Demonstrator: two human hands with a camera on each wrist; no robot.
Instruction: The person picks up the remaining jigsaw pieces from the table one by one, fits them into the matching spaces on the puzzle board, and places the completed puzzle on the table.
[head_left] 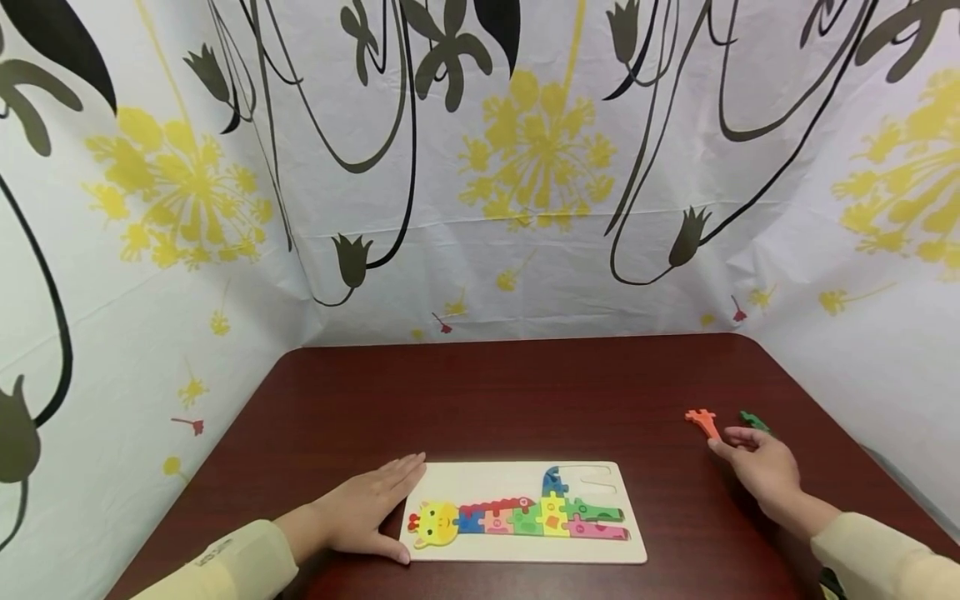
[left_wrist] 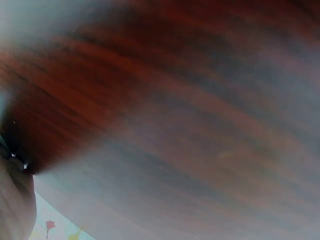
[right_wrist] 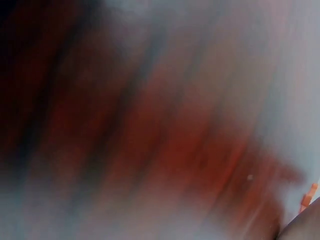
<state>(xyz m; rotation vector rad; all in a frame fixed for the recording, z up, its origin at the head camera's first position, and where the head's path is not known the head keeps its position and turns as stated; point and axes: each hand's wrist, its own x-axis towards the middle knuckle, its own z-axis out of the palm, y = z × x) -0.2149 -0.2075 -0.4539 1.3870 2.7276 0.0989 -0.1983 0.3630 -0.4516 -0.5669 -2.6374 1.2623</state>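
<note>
A white puzzle board lies on the table with a colourful giraffe puzzle in it. My left hand rests at the board's left edge, its fingers straight near the far corner and the thumb at the near corner. To the right, my right hand pinches an orange puzzle piece between thumb and fingers. Just beyond those fingers is a green puzzle piece, partly hidden. In the right wrist view only a bit of the orange piece shows at the edge.
The dark red-brown table carries all of this. An outlined empty slot shows at the board's upper right, beside a blue puzzle piece. White patterned cloth surrounds the table at the back and sides. Both wrist views are mostly blurred tabletop.
</note>
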